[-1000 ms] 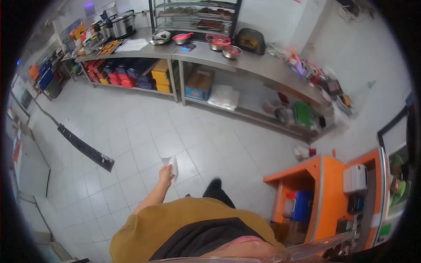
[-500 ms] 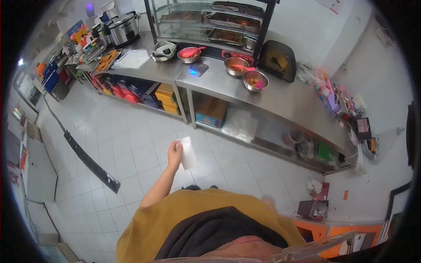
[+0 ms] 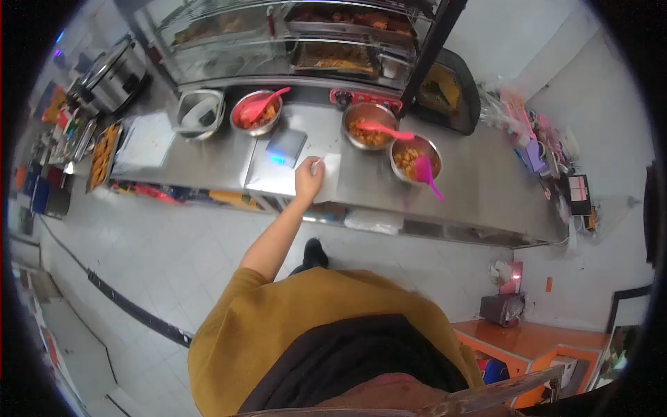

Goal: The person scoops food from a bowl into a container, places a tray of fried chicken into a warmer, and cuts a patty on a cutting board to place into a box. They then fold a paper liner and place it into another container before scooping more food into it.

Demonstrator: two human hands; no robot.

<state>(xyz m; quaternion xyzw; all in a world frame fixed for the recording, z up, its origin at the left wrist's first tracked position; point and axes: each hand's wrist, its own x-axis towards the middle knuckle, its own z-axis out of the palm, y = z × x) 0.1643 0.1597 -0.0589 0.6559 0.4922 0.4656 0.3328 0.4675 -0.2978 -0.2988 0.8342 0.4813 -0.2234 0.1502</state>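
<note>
My left hand (image 3: 309, 178) is stretched out to the front edge of the steel counter (image 3: 479, 184). Between its thumb and fingers it pinches a flat piece of white paper (image 3: 332, 175), which overlaps the counter edge in this view. Just beyond the hand lies a small digital scale (image 3: 290, 144) with a lit blue display. To the right of the paper stand a metal bowl (image 3: 356, 139) of food with a red spoon (image 3: 389, 130) and another bowl (image 3: 398, 167) with a pink spoon (image 3: 424, 169). My right hand is out of sight.
Behind the counter rises a glass display case (image 3: 278, 66) with trays of food. Left of the scale are a bowl (image 3: 240, 126) with a red ladle and a square metal container (image 3: 182, 118). A dark appliance (image 3: 467, 90) and plastic bags (image 3: 495, 115) occupy the right side.
I have come closer to the counter. My left hand has moved forward with the white paper, from over the floor to the counter edge beside the scale.
</note>
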